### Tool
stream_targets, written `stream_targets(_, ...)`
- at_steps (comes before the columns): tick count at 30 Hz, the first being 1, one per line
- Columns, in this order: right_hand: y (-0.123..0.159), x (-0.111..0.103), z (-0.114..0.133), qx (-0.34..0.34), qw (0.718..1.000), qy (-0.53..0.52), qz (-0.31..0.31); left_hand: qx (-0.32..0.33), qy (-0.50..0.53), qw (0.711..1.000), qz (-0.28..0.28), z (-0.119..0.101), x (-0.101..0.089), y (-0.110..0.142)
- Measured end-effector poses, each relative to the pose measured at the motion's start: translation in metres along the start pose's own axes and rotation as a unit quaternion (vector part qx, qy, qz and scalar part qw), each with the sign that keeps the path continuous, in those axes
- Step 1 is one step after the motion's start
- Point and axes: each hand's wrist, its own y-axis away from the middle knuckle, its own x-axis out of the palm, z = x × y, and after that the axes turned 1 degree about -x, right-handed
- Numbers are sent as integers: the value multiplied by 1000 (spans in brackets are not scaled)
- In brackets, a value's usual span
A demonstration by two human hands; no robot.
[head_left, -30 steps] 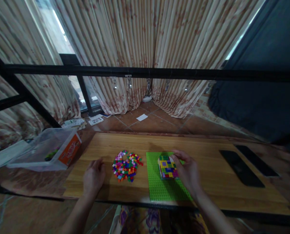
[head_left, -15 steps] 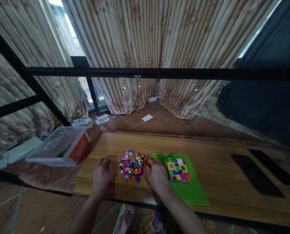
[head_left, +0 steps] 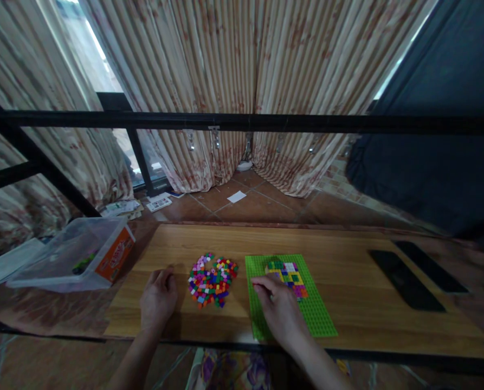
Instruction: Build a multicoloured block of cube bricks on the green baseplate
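Observation:
A heap of small multicoloured building bricks lies on the wooden table. To its left, my left hand rests on the tabletop with its fingers curled and no brick visible in them. My right hand is over the green studded baseplate, thumb and forefinger pinched together. Whatever is in that pinch is too small or hidden to make out. Beside those fingers, a block built of mixed-colour bricks stands on the baseplate, its near left part covered by my right hand.
Two dark flat slabs lie at the table's right end. A clear plastic box with an orange label and a few green and dark pieces stands left of the table. A black rail runs across beyond the table, before curtains.
My right hand has gone from the heap's right edge to over the baseplate, covering part of the built block. My left hand stays by the heap. The whole view has shifted slightly.

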Motion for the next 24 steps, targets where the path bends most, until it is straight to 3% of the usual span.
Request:
stream_targets(4,1,-32,-18,31,999,16,-42,1,-7,1000,3,-1,-1,-1)
stream_targets(7,-4,-42,-29,38,996,56,-51,0,-7,1000,-2,-2,-1,-1)
stream_targets(17,-25,-32,-34,-20,986,166,-9,-5,0,1000,0,-1,0,0)
stream_targets(24,-24,-26,-43,-51,981,187,-31,-16,8,1000,5,-4,-1,0)
